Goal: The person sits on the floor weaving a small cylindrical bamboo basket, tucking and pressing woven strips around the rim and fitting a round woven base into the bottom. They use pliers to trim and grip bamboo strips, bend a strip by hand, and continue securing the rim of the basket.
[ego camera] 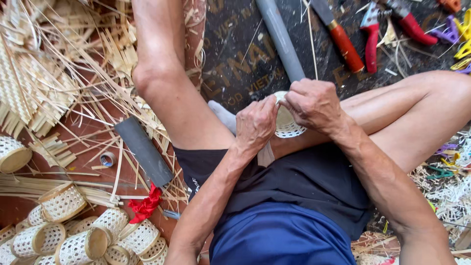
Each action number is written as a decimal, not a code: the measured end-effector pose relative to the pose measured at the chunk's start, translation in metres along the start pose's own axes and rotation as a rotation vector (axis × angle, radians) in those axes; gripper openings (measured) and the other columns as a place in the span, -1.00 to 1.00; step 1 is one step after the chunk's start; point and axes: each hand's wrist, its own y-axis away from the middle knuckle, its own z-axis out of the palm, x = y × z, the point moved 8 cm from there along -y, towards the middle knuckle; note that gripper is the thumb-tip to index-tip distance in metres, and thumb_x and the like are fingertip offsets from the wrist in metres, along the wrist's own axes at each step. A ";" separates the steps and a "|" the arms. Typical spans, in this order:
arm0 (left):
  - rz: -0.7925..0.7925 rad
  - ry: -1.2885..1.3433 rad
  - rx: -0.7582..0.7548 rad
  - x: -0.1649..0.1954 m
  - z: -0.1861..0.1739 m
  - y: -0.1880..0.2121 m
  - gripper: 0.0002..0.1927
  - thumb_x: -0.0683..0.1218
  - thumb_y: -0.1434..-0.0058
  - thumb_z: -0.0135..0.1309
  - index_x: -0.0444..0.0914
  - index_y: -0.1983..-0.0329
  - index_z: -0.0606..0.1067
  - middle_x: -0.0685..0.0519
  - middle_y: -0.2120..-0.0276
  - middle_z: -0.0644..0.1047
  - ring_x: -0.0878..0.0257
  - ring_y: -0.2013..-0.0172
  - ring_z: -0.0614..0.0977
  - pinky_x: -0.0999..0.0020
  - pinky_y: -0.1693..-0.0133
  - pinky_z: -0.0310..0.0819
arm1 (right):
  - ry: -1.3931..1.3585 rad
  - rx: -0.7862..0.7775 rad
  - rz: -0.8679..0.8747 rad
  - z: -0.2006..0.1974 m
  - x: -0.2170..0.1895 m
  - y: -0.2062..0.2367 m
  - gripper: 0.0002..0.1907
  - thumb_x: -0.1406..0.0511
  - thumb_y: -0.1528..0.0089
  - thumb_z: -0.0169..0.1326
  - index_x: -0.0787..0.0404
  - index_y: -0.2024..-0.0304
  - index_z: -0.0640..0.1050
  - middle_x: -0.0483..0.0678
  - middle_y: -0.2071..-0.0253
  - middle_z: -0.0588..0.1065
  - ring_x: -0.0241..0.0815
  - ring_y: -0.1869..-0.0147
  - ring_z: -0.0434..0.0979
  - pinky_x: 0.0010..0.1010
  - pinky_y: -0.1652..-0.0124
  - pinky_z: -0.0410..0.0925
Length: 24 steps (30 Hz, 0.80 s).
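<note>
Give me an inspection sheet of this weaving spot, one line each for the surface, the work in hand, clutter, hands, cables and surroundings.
Surface: dark printed mat over a reddish floor.
Job's things: small woven basket on the end of a grey pipe, between both hands.
Clutter: loose bamboo strips, flat dark blade with red ribbon, red-handled knife, red-handled pliers, coloured clips.
Grippers: left hand and right hand both pinch the basket's rim.
Cables: nothing seen.
Surroundings: pile of finished woven baskets lower left; strip offcuts at right.
</note>
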 end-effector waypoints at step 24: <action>-0.235 0.719 -0.393 -0.006 -0.015 0.038 -0.33 -0.07 0.02 0.48 -0.27 -0.14 0.47 -0.07 -0.02 0.42 0.10 -0.06 0.51 0.26 -0.12 0.48 | -0.795 -0.157 0.487 -0.008 0.010 0.085 -0.39 0.28 0.05 0.43 0.27 -0.02 0.51 0.00 0.02 0.44 -0.16 -0.03 0.51 -0.42 0.03 0.43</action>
